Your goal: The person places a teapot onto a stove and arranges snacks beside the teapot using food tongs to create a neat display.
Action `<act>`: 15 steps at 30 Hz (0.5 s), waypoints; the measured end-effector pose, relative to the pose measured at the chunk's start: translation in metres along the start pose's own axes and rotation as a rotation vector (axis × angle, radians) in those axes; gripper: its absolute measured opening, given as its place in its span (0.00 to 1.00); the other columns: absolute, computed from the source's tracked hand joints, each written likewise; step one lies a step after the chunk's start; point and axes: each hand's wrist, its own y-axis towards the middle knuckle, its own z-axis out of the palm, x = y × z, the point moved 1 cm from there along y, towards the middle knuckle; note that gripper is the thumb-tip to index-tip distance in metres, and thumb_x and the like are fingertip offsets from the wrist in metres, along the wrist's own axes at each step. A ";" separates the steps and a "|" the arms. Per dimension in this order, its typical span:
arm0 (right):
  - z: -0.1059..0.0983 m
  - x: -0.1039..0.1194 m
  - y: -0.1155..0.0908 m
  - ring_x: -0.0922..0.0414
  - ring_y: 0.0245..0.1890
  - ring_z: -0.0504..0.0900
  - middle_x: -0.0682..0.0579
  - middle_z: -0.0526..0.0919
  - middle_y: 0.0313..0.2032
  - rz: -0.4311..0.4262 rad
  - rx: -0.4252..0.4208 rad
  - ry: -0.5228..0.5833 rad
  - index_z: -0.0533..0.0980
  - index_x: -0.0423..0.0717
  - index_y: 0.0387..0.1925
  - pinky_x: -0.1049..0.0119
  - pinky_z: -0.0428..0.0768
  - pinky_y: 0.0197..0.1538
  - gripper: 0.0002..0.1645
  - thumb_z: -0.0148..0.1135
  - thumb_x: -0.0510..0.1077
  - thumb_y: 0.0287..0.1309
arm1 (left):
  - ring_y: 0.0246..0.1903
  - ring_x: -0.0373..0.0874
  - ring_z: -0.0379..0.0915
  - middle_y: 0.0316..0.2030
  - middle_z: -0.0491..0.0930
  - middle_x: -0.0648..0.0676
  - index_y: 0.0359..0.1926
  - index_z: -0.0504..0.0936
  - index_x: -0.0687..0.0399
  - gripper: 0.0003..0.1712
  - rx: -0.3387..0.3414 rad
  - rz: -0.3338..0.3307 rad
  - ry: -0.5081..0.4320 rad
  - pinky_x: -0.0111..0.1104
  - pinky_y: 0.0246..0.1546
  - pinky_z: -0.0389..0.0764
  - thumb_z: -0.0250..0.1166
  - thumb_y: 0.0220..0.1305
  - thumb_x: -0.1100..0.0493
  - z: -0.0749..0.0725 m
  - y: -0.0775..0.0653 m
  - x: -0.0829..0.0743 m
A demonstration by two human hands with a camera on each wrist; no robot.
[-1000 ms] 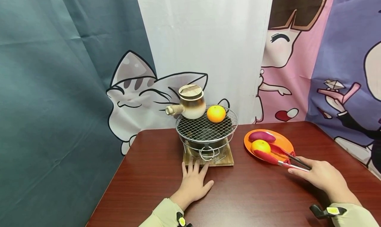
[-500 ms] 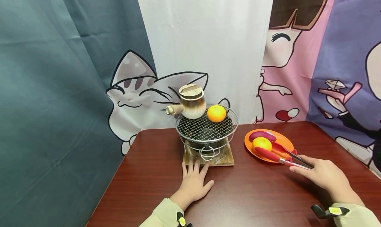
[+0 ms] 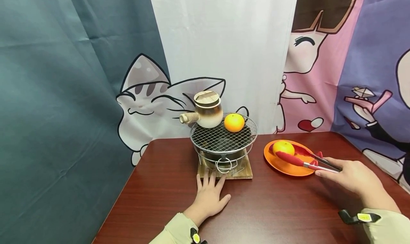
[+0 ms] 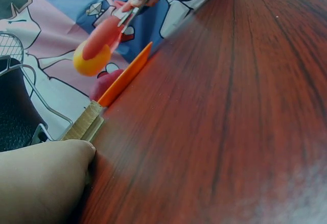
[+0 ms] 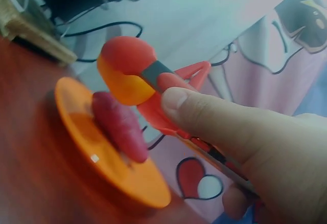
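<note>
My right hand [image 3: 357, 180] grips a pair of red-tipped tongs [image 3: 289, 158]. Between the tong tips is an orange [image 3: 283, 148], lifted above the orange plate [image 3: 289, 170]. A purple sweet potato [image 5: 120, 127] lies on that plate in the right wrist view; from the head it is mostly hidden behind the fruit. My left hand [image 3: 209, 197] lies flat with spread fingers, its fingertips at the front edge of the wooden board [image 3: 246, 171] under the grill. On the grill's wire mesh [image 3: 217, 141] stand a small clay pot [image 3: 209, 116] with a wooden lid and a second orange [image 3: 234, 122].
The dark red-brown table [image 3: 153, 187] ends at a printed curtain [image 3: 250, 59] behind the grill. A wire ring [image 3: 223, 165] hangs at the front of the grill. The pot's side handle [image 3: 189, 118] points left, past the mesh rim.
The orange in the tongs has risen off the plate, and the right hand has moved slightly up and right. The fruit now covers most of the sweet potato. My left hand stays put.
</note>
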 end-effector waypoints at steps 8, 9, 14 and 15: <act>-0.018 0.003 0.004 0.27 0.46 0.77 0.21 0.77 0.52 0.021 0.009 -0.016 0.73 0.39 0.66 0.30 0.74 0.42 0.54 0.62 0.77 0.54 | 0.75 0.66 0.43 0.74 0.58 0.62 0.78 0.59 0.37 0.43 -0.006 0.002 -0.003 0.70 0.66 0.46 0.55 0.67 0.31 0.003 -0.001 0.001; -0.020 0.004 0.004 0.27 0.46 0.77 0.21 0.76 0.52 0.027 0.014 -0.022 0.72 0.39 0.66 0.30 0.74 0.42 0.55 0.62 0.77 0.54 | 0.75 0.66 0.43 0.74 0.58 0.61 0.78 0.59 0.36 0.43 -0.006 0.001 0.001 0.70 0.66 0.46 0.55 0.67 0.31 0.003 -0.001 0.001; -0.028 0.010 0.005 0.27 0.46 0.77 0.21 0.76 0.52 0.022 0.011 -0.034 0.72 0.39 0.67 0.32 0.75 0.41 0.55 0.61 0.78 0.54 | 0.76 0.65 0.41 0.75 0.55 0.60 0.79 0.56 0.35 0.43 0.023 -0.014 0.005 0.70 0.67 0.45 0.53 0.68 0.30 0.003 0.001 0.000; -0.029 0.012 0.006 0.27 0.46 0.77 0.21 0.76 0.52 0.018 0.007 -0.032 0.72 0.39 0.67 0.32 0.75 0.41 0.55 0.61 0.78 0.54 | 0.76 0.65 0.41 0.75 0.55 0.60 0.79 0.56 0.35 0.43 0.027 -0.015 0.006 0.70 0.67 0.45 0.53 0.68 0.30 0.003 0.001 0.001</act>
